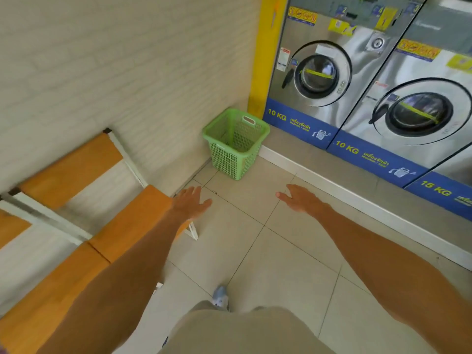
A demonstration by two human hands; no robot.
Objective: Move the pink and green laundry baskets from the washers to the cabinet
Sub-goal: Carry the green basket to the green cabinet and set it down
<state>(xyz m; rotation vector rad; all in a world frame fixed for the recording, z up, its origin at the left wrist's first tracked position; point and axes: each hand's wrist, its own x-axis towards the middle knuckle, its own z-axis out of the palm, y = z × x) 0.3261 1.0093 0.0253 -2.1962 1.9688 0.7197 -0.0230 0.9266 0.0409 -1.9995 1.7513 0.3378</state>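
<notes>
From the head view, the green laundry basket (pixel 235 142) stands upright and empty on the tiled floor (pixel 268 241), tucked into the corner where the pale wall (pixel 115 72) meets the yellow post (pixel 263 60), just beside the first of the washers (pixel 329 72). Both arms reach forward toward it. The left hand (pixel 190 203) and the right hand (pixel 297 199) are spread flat with fingers apart, holding nothing, and both are short of the basket — no contact yet.

By that reckoning the green basket has yet to be picked up. No pink basket and no cabinet are in view, so whether that half of the job is done cannot be told from here. A row of orange-cushioned seats (pixel 97 226) with white frames runs along the wall on the left.

Readable writing: the blue strip under the first two washers says "10 KG" — with Thai script and small lettering that looks like "WASHER" beneath — and the next strip says "15 KG". The yellow stickers higher up are too blurred to read.
</notes>
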